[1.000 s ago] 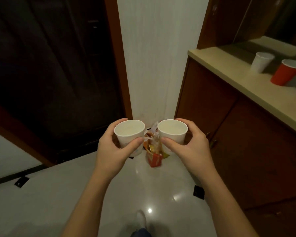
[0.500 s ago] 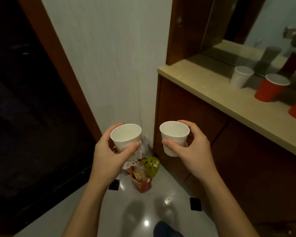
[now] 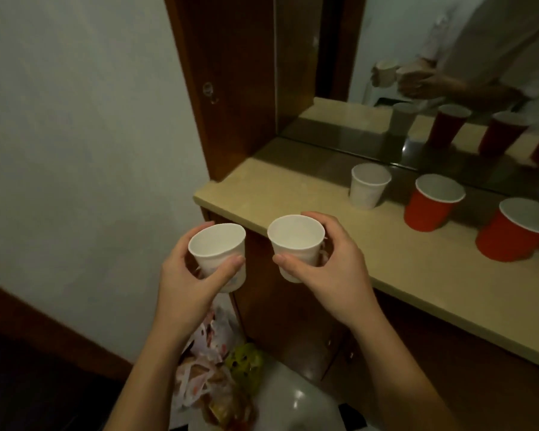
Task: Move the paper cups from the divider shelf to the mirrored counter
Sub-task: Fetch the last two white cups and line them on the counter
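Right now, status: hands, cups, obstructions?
Left hand grips one paper cup, right hand the second paper cup. Neither on mirrored counter yet. White cup, two red cups stand there.

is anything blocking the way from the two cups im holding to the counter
Nothing visible does. The counter's near end lies bare just beyond the left cup and right cup; a white cup and two red cups stand farther right.
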`<move>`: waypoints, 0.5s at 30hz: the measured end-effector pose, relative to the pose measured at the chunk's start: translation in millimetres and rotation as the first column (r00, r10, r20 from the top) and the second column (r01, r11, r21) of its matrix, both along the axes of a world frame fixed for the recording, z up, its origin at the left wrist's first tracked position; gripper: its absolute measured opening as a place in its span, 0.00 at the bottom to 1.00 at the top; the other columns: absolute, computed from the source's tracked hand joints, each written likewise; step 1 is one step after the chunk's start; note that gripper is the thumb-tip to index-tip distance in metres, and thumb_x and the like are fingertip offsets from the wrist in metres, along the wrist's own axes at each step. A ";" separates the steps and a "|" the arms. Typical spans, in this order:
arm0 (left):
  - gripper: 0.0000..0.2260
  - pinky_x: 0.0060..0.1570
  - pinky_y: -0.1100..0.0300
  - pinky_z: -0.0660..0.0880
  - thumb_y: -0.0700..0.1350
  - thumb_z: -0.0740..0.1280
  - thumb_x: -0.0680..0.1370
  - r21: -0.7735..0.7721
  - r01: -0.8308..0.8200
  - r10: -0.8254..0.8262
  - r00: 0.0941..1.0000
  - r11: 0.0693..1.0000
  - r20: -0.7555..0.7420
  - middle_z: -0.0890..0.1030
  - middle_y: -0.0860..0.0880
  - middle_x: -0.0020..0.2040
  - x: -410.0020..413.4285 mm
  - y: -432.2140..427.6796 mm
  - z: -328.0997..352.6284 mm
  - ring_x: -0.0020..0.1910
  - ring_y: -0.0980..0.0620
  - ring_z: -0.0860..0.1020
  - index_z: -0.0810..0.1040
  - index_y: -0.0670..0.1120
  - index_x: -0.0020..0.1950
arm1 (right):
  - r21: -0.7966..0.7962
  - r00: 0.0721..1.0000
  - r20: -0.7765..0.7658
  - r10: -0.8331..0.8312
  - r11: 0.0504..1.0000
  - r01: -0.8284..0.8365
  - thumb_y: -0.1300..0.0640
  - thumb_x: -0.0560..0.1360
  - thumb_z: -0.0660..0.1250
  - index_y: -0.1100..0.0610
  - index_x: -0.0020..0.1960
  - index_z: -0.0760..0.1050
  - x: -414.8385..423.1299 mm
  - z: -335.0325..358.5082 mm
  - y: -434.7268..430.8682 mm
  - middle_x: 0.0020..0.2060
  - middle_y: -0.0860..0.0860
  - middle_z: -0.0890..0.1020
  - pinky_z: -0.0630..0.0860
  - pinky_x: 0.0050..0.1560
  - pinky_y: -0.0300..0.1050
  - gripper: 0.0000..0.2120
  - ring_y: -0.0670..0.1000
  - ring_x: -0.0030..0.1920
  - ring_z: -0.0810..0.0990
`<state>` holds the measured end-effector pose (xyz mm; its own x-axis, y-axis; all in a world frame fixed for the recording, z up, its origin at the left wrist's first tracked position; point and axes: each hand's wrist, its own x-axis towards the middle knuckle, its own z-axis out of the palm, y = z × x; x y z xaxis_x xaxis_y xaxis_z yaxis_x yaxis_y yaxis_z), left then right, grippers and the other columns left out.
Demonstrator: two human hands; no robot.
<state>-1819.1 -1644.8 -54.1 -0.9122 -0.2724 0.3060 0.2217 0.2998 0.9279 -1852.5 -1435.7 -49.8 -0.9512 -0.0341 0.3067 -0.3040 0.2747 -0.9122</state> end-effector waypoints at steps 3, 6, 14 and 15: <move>0.26 0.44 0.72 0.75 0.52 0.76 0.66 0.026 0.081 -0.081 0.997 0.996 -0.009 0.80 0.62 0.56 -45.8 7.7 1.2 0.56 0.62 0.77 0.75 0.58 0.62 | 0.022 0.999 0.004 -0.035 0.999 0.035 0.38 0.61 0.77 0.40 0.62 0.71 -28.7 2.5 7.7 0.54 0.33 0.77 0.74 0.50 0.31 0.32 0.35 0.56 0.75; 0.29 0.46 0.71 0.75 0.52 0.76 0.66 0.014 0.136 -0.136 0.991 0.991 -0.008 0.78 0.57 0.60 -84.0 11.4 -0.8 0.59 0.59 0.76 0.74 0.53 0.66 | 0.012 0.996 0.022 -0.092 0.996 0.091 0.38 0.61 0.77 0.41 0.62 0.72 -49.9 1.1 12.9 0.54 0.33 0.77 0.74 0.50 0.30 0.33 0.34 0.56 0.75; 0.29 0.47 0.73 0.75 0.52 0.77 0.66 0.005 0.276 -0.276 0.961 0.961 0.031 0.79 0.57 0.59 -175.6 7.0 -2.9 0.57 0.65 0.76 0.75 0.50 0.66 | -0.003 0.975 0.129 -0.179 0.983 0.181 0.50 0.64 0.79 0.42 0.62 0.72 -98.6 -4.6 5.7 0.53 0.35 0.79 0.76 0.52 0.33 0.29 0.34 0.54 0.76; 0.29 0.47 0.74 0.74 0.51 0.77 0.67 -0.014 0.288 -0.288 0.957 0.958 0.030 0.79 0.57 0.58 -186.6 6.3 -2.3 0.56 0.66 0.76 0.75 0.49 0.66 | -0.011 0.972 0.135 -0.193 0.980 0.196 0.51 0.64 0.79 0.44 0.62 0.72 -105.0 -4.4 3.8 0.53 0.36 0.80 0.76 0.53 0.36 0.28 0.36 0.54 0.77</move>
<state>-2005.7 -1638.5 -56.4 -0.9594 0.0083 0.2820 0.2754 0.2440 0.9298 -1957.5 -1432.0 -54.3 -0.9710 0.1617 0.1761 -0.1229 0.2942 -0.9478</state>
